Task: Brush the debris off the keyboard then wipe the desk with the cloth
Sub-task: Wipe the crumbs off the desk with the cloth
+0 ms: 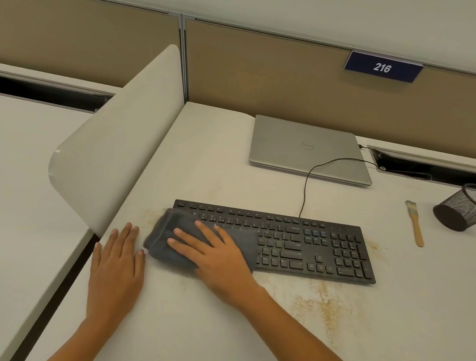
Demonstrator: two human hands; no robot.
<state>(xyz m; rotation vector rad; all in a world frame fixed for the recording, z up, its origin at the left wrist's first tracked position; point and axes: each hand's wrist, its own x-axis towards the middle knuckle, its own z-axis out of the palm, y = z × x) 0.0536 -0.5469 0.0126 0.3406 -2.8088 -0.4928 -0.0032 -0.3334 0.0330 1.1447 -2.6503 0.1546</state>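
The hands are both laid flat with fingers straight. The right hand (pixel 215 253) is pressed on the cloth (pixel 168 232) with nothing gripped. The left hand (pixel 117 259) is rested on the bare desk (pixel 193 323), just beside the cloth's left edge. The cloth, dark grey and folded, is spread partly over the left end of the keyboard (pixel 311 242) and partly on the desk at that corner.

The wiping step is judged to be in hand, since the brush (pixel 414 223) lies set down well to the right, near a mesh cup (pixel 465 209) and apart from both hands. Tan debris (pixel 326 307) is seen in a broad patch in front of the keyboard. More is seen around the cloth's far-left edge and thinly by the keyboard's right end.

For the next move, the cloth would need to be drawn off the keys and swept along the front strip toward that patch. Pressure should be kept flat so that grit is gathered and not scattered.

Open room is found in front of the keyboard and to its right. To the left, the desk edge and a curved divider (pixel 116 132) stand close, so little travel is allowed there. Behind the keyboard, a cable (pixel 306 185) is run across a closed laptop (pixel 290 144) and could be snagged.
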